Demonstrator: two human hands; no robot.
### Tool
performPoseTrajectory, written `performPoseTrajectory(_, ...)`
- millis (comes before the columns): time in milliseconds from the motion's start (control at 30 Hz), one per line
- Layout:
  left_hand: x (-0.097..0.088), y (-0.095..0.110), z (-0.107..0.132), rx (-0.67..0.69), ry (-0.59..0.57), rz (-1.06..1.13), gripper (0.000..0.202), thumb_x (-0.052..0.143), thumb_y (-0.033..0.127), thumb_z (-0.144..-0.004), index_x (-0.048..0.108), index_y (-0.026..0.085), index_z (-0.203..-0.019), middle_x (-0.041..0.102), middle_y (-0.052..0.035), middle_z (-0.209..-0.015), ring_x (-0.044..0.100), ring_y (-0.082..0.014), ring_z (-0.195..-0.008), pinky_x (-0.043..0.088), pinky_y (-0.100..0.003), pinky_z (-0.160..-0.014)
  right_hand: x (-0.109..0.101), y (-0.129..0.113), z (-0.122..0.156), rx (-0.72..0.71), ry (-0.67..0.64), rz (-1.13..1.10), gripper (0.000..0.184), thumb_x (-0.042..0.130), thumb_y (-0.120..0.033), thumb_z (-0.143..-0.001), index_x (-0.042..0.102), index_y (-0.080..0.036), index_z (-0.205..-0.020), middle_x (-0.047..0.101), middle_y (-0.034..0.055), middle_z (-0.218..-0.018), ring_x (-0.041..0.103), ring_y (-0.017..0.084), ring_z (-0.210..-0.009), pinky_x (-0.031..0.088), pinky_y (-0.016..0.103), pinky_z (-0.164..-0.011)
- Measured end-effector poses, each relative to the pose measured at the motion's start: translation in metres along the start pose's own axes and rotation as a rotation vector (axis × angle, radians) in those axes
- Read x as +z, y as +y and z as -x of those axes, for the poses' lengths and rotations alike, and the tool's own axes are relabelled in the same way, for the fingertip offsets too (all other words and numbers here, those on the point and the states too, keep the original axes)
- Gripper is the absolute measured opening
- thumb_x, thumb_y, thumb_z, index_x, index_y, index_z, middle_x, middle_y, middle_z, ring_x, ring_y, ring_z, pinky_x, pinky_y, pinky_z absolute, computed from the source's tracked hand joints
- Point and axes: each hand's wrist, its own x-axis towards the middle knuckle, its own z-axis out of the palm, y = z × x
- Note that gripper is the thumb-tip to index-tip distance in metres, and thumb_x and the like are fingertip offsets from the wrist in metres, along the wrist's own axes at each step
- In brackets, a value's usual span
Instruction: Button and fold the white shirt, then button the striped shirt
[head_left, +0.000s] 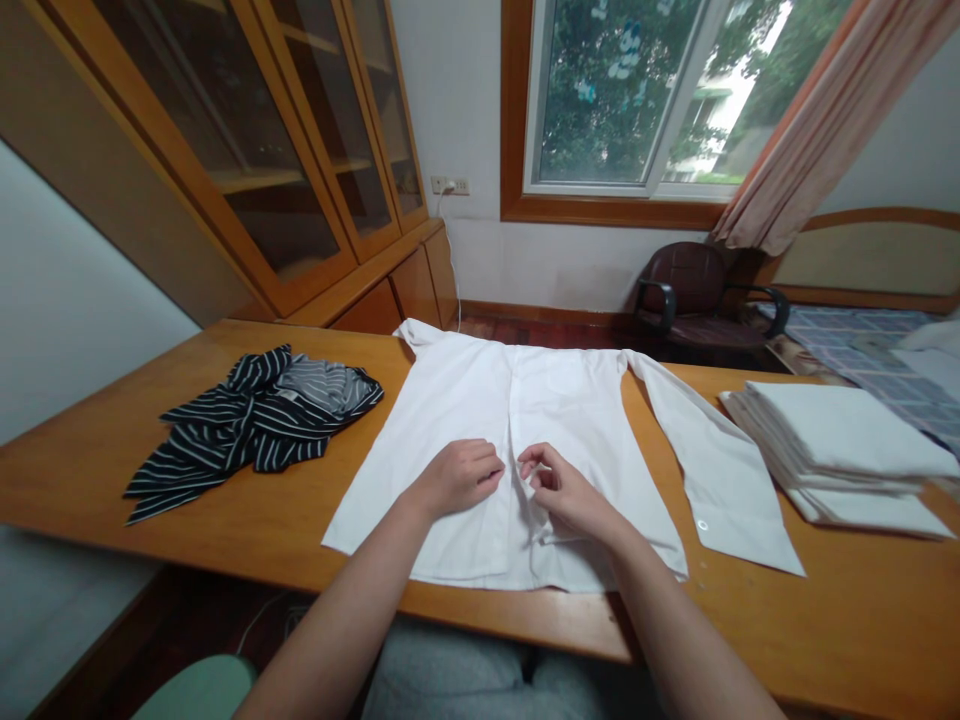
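A white button-up shirt lies flat on the wooden table, its front facing up and one sleeve stretched to the right. Both hands meet at the shirt's centre opening. My left hand has its fingers curled and pinches the left edge of the placket. My right hand pinches the right edge, thumb and fingers pressed on the fabric. The two hands are a few centimetres apart.
A crumpled black-and-white striped garment lies on the table's left. A stack of folded white cloth sits at the right. Behind the table stand a dark armchair, a glass-door cabinet and a window.
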Motion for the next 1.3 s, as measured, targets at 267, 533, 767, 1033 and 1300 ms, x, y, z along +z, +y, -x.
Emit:
performPoseTrajectory(267, 0.002, -0.001, -0.001, 0.037, 0.034, -0.032, 0.019, 0.051, 0.018, -0.095, 0.064, 0.018, -0.081, 0.061, -0.0038, -0.073, 0.058, -0.0168, -0.072, 0.045, -0.030, -0.066, 0.006, -0.008, -0.003, 0.087, 0.069, 0.266, 0.019, 0.061, -0.016, -0.075, 0.069, -0.019, -0.092, 0.065, -0.0004, -0.075, 0.058, 0.014, -0.068, 0.043, 0.025, -0.064)
performPoseTrajectory(533, 0.002, 0.000, -0.003, 0.057, 0.032, -0.068, 0.022, 0.049, 0.020, -0.096, 0.065, 0.018, -0.082, 0.061, -0.0038, -0.071, 0.058, -0.0167, -0.070, 0.045, -0.030, -0.065, 0.002, 0.001, -0.006, 0.017, 0.076, 0.364, 0.009, 0.063, -0.016, -0.075, 0.071, -0.020, -0.077, 0.066, 0.0013, -0.073, 0.059, 0.017, -0.073, 0.043, 0.027, -0.068)
performPoseTrajectory(767, 0.009, -0.006, -0.006, 0.053, 0.024, -0.069, 0.021, 0.048, 0.019, -0.097, 0.064, 0.017, -0.084, 0.062, -0.0041, -0.075, 0.058, -0.0164, -0.073, 0.045, -0.029, -0.065, -0.009, 0.013, -0.013, 0.045, 0.203, 0.221, 0.008, 0.061, -0.025, -0.079, 0.067, -0.020, -0.080, 0.066, 0.0022, -0.080, 0.059, 0.017, -0.075, 0.044, 0.029, -0.071)
performPoseTrajectory(1033, 0.015, -0.029, -0.018, 0.043, 0.018, -0.054, 0.018, 0.051, 0.017, -0.095, 0.062, 0.018, -0.081, 0.062, -0.0034, -0.076, 0.059, -0.0166, -0.075, 0.045, -0.029, -0.068, -0.016, 0.021, -0.029, -0.024, 0.227, 0.191, 0.010, 0.063, -0.028, -0.079, 0.067, -0.020, -0.081, 0.065, 0.0018, -0.079, 0.059, 0.018, -0.075, 0.044, 0.029, -0.072)
performPoseTrajectory(1300, 0.022, -0.048, -0.039, 0.039, 0.058, -0.114, 0.020, 0.051, 0.018, -0.094, 0.061, 0.018, -0.078, 0.061, -0.0034, -0.075, 0.059, -0.0166, -0.075, 0.045, -0.028, -0.067, -0.028, 0.030, -0.062, -0.047, 0.255, 0.103, 0.013, 0.067, -0.032, -0.076, 0.067, -0.020, -0.080, 0.066, 0.0023, -0.081, 0.058, 0.018, -0.078, 0.044, 0.031, -0.075)
